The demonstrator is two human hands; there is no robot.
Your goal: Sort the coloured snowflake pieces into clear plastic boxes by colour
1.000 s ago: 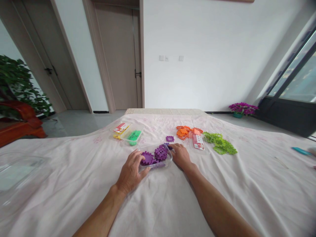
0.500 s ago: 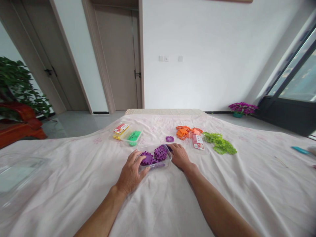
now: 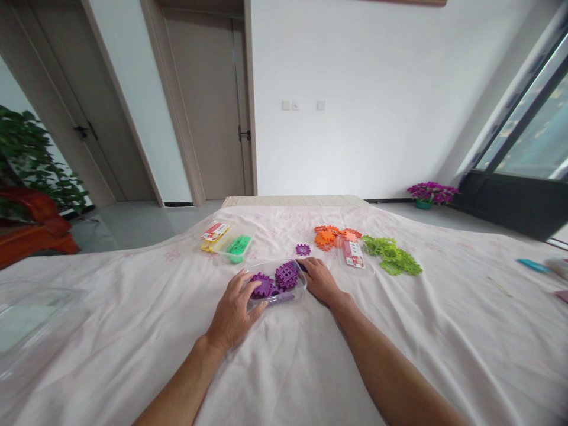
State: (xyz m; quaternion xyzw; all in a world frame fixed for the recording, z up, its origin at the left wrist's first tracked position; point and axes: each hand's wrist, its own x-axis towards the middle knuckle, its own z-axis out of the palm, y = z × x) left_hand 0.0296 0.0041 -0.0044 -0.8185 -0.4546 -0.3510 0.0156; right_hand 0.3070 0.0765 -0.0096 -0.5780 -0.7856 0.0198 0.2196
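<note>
A clear plastic container (image 3: 276, 299) holds several purple notched interlocking pieces (image 3: 286, 274). My left hand (image 3: 235, 302) grips its left end, thumb along the near side and fingertips over the rim by a purple piece. At the right end is my right hand (image 3: 320, 280), its fingers closed together on a dark purple piece (image 3: 302, 265) beside the rim. That piece is mostly hidden by the fingers. A single purple square piece (image 3: 303, 249) lies on the cloth just beyond the container.
Orange pieces (image 3: 326, 238), a labelled clear lid (image 3: 355, 254) and lime-green pieces (image 3: 394, 258) lie to the right. At the back left, a clear container (image 3: 249, 228) holds yellow and green pieces. A large clear plastic box (image 3: 35, 313) sits at the left on the pale tablecloth (image 3: 284, 367).
The whole view has shifted slightly. Both hands, the container and the purple pieces keep the same places relative to one another.
</note>
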